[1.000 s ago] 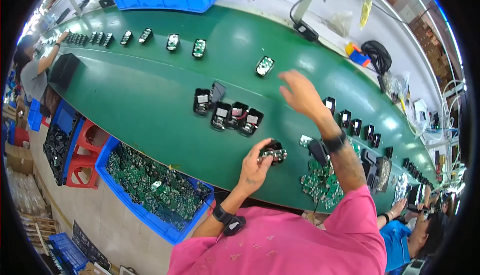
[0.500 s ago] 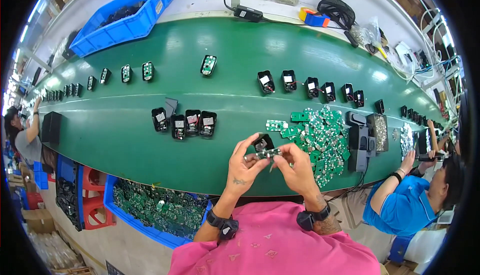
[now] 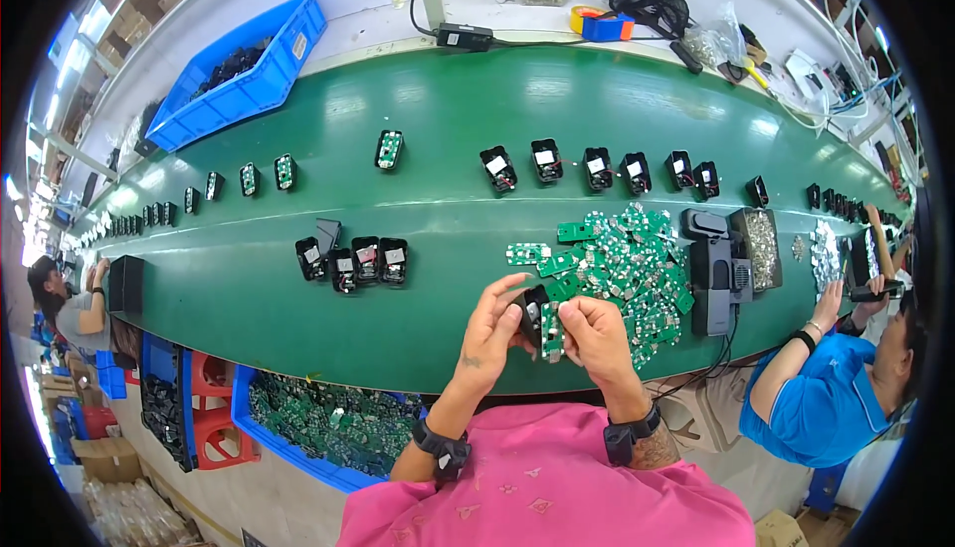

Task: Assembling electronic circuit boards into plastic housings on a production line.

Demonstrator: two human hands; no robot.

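Observation:
Over the near edge of the green bench, my left hand (image 3: 490,336) grips a small black plastic housing (image 3: 532,310), its hollow side facing right. My right hand (image 3: 595,336) pinches a green circuit board (image 3: 551,332) by its right edge. The board stands upright right beside the housing's mouth; whether they touch I cannot tell. Just beyond my hands, a loose pile of green circuit boards (image 3: 637,273) spreads to the right. To the left, several black housings (image 3: 366,261) with pale squares inside stand in a cluster.
Black housings (image 3: 597,167) line the bench's far strip. Right of the pile stand a dark device (image 3: 710,283) and a tray of small parts (image 3: 762,249). A blue bin of boards (image 3: 328,423) sits below the front edge. A person in blue (image 3: 816,398) works at right.
The board has turned from lying crosswise to upright, next to the housing. My left hand now holds the housing tilted toward it. The whole view has shifted slightly.

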